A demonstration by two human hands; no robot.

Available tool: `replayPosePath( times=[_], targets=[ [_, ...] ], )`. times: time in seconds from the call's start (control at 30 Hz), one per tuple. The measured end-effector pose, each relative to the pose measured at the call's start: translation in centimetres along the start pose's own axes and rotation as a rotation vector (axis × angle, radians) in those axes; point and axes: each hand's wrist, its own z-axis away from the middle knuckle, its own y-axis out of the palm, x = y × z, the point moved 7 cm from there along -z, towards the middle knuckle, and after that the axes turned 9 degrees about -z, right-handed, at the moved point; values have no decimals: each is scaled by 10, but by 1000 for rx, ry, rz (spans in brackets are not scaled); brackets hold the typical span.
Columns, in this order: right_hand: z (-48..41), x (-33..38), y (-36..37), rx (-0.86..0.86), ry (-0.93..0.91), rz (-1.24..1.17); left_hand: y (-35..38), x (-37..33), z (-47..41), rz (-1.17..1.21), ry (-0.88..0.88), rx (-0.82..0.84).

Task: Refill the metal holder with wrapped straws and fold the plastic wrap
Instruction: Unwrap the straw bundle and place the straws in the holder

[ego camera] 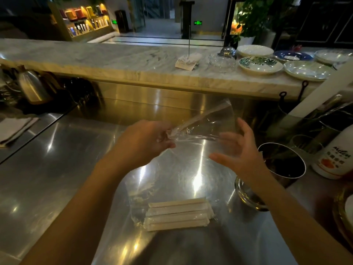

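My left hand pinches the clear plastic wrap above the bench; my right hand is spread beside it, wrapped straws lying below

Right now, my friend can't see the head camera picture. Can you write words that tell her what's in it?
A person's left hand pinches a clear plastic wrap in the air above a steel counter, with the open right hand beside it. A stack of paper-wrapped straws lies on the counter below, and a round metal holder stands to the right.
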Motion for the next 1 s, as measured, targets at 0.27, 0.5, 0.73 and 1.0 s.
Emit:
replayPosePath(
  times=[0.27, 0.5, 0.73, 1.0],
  targets=[
    [3, -26, -1, -51, -2, -125, -21, -7, 3, -112, 21, -105],
    [-6, 0, 8, -10, -112, -50, -33, -128, 4, -319, 676, -276],
    [-6, 4, 11, -14, -135, 99, 24, -129, -28, -779, 616, 132],
    [16, -14, 15, 75, -79, -127, -4, -125, -37, -696, 562, 39]
  ],
)
